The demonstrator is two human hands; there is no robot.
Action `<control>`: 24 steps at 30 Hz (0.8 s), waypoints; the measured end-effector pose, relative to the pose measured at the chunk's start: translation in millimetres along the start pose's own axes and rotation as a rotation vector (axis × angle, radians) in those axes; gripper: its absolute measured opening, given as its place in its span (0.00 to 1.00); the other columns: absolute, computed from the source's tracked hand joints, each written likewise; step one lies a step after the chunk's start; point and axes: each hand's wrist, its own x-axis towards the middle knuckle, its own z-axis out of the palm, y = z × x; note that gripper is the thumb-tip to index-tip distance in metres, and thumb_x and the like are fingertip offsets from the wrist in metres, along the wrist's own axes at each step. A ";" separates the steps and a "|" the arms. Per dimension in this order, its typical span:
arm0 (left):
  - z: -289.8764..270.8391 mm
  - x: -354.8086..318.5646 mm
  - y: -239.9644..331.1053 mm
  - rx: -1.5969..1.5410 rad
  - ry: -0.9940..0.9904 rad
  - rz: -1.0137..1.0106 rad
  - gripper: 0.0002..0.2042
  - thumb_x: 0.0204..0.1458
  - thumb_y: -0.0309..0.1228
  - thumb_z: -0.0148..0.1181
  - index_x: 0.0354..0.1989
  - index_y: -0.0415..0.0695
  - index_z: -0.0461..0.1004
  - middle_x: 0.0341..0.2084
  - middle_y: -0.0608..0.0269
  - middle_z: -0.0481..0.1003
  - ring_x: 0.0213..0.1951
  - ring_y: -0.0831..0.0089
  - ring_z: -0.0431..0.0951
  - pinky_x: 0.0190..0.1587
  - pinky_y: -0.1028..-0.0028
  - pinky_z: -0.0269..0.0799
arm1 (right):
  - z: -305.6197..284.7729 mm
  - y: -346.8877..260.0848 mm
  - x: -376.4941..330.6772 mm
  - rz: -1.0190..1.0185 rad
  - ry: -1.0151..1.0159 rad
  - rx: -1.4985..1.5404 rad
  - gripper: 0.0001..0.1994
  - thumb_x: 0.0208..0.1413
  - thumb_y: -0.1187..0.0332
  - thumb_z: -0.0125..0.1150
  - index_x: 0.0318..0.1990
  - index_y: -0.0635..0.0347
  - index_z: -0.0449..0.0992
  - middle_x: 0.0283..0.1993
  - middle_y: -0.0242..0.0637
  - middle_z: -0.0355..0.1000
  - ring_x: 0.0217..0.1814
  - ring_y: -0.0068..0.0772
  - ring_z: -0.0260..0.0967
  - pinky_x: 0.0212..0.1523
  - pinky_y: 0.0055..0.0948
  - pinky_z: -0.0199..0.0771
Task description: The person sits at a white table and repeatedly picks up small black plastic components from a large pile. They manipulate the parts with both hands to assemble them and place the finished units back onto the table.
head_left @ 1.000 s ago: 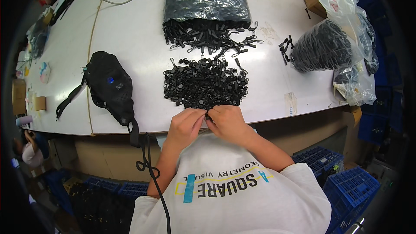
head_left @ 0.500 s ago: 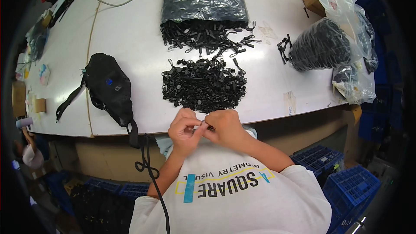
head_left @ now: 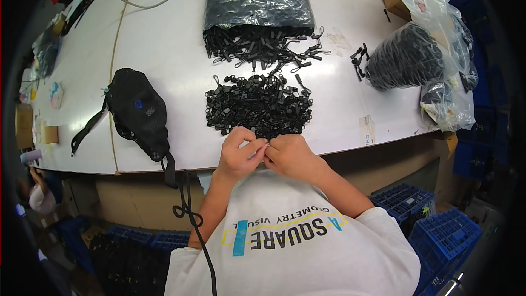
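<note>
My left hand (head_left: 239, 153) and my right hand (head_left: 290, 155) meet at the table's near edge, fingertips pinched together. Whatever sits between them is too small and too covered by the fingers to name. Just beyond the fingers lies a heap of small black plastic parts (head_left: 257, 104), some with cord loops. Farther back, black looped cord pulls (head_left: 268, 44) spill from the mouth of a clear plastic bag (head_left: 260, 3) full of black pieces.
A black mesh pouch (head_left: 137, 109) with straps lies left on the white table (head_left: 339, 109). A stuffed clear bag (head_left: 405, 57) stands at right, near a few loose black pulls (head_left: 359, 61). A black cord (head_left: 189, 208) hangs over the front edge. Blue crates (head_left: 444, 241) stand below right.
Both hands have moved slightly forward, closer to the heap, and their fingertips have drawn together. The heap, bags and pouch look the same.
</note>
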 end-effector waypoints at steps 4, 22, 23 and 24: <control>-12.5 -1.3 0.8 -0.098 -0.188 -0.153 0.06 0.40 0.17 0.62 0.28 0.38 0.76 0.21 0.59 0.71 0.23 0.67 0.72 0.26 0.73 0.67 | -6.2 2.6 -4.9 0.027 0.006 -0.010 0.08 0.39 0.70 0.66 0.20 0.56 0.70 0.19 0.32 0.64 0.21 0.33 0.65 0.21 0.32 0.65; -44.8 -3.7 0.6 -0.070 -0.421 -0.237 0.09 0.48 0.27 0.62 0.19 0.41 0.70 0.13 0.58 0.67 0.16 0.60 0.67 0.21 0.67 0.62 | -10.5 3.1 -11.8 -0.104 0.031 0.005 0.08 0.42 0.67 0.68 0.24 0.56 0.73 0.18 0.29 0.63 0.18 0.31 0.64 0.20 0.30 0.64; -40.8 -5.5 1.9 -0.079 -0.403 -0.246 0.09 0.47 0.28 0.62 0.20 0.41 0.70 0.13 0.58 0.67 0.16 0.60 0.67 0.20 0.68 0.62 | -14.0 4.8 -11.3 -0.041 0.006 0.051 0.08 0.42 0.67 0.69 0.24 0.57 0.74 0.19 0.30 0.64 0.19 0.32 0.65 0.20 0.30 0.65; -36.3 -6.6 3.0 -0.088 -0.386 -0.255 0.09 0.47 0.28 0.63 0.20 0.40 0.71 0.13 0.58 0.67 0.15 0.61 0.67 0.20 0.68 0.62 | -19.2 7.0 -10.3 0.022 -0.018 0.098 0.09 0.42 0.66 0.69 0.25 0.57 0.74 0.20 0.31 0.66 0.19 0.32 0.65 0.21 0.30 0.65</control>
